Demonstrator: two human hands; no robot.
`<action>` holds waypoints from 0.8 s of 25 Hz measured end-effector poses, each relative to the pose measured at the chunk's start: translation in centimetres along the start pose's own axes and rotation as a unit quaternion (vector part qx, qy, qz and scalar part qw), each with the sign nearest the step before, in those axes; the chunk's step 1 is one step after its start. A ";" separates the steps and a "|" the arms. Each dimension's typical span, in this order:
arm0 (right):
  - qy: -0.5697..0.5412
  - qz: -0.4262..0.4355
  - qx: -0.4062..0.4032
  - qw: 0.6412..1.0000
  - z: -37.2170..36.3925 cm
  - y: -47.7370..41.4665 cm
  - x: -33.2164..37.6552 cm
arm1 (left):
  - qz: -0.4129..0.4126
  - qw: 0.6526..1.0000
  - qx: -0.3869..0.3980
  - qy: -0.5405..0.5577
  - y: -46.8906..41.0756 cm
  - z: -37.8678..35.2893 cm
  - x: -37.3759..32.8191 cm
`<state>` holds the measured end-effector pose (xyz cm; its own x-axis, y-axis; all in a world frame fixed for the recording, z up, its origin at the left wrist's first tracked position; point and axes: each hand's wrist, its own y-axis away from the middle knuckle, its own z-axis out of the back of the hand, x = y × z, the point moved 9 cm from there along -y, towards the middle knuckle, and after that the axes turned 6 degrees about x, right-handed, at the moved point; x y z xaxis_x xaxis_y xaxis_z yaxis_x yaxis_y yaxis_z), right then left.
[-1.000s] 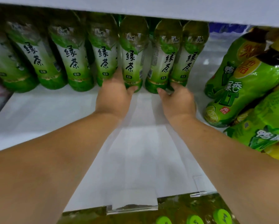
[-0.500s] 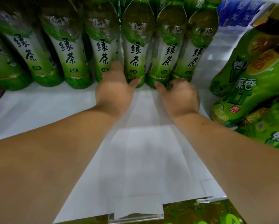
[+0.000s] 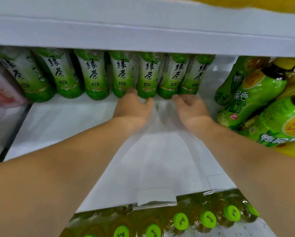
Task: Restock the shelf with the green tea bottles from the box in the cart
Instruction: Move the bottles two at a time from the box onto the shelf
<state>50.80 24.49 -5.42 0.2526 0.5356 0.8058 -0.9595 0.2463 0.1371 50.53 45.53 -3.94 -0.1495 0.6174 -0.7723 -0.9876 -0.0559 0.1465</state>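
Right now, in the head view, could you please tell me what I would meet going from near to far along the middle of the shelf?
Green-capped bottles on the lower shelf → bare white shelf board → left hand and right hand → row of upright green tea bottles.

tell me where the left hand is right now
In the head view the left hand is at the back of the white shelf, centre-left, fingertips against the bases of the green tea bottles.

The view has moved back and down, so more of the bottles on the shelf below (image 3: 181,220) show. The right hand (image 3: 191,108) has let go of its green tea bottle (image 3: 189,77), and its fingers (image 3: 178,98) now curl loosely.
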 end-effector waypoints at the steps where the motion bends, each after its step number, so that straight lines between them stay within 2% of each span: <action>1: -0.030 -0.015 0.016 0.999 -0.2 0.9 -0.3 | 0.011 1.000 0.019 0.016 1.0 0.1 0.3; 4: -0.116 -0.058 0.072 0.989 -1.3 4.6 -1.1 | 0.022 0.997 0.058 0.048 4.1 0.9 0.9; 8: -0.141 -0.078 0.123 0.979 -1.9 10.9 -1.3 | 0.030 0.989 0.123 0.079 9.1 1.8 1.7; 11: -0.171 -0.131 0.126 0.968 -1.6 16.9 -1.6 | 0.033 0.975 0.204 0.083 14.4 1.9 2.1; 15: -0.181 -0.162 0.127 0.962 -1.3 25.0 -2.5 | 0.037 0.967 0.240 0.076 20.8 3.0 3.0; 20: -0.148 -0.220 0.121 0.957 1.8 35.7 -2.1 | 0.072 0.940 0.327 0.059 28.7 4.0 3.7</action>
<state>15.84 30.73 -1.19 0.6267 0.1616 0.7623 -0.7781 0.1827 0.6010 21.87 49.34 -0.12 -0.3222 0.5467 -0.7728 -0.7219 0.3863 0.5742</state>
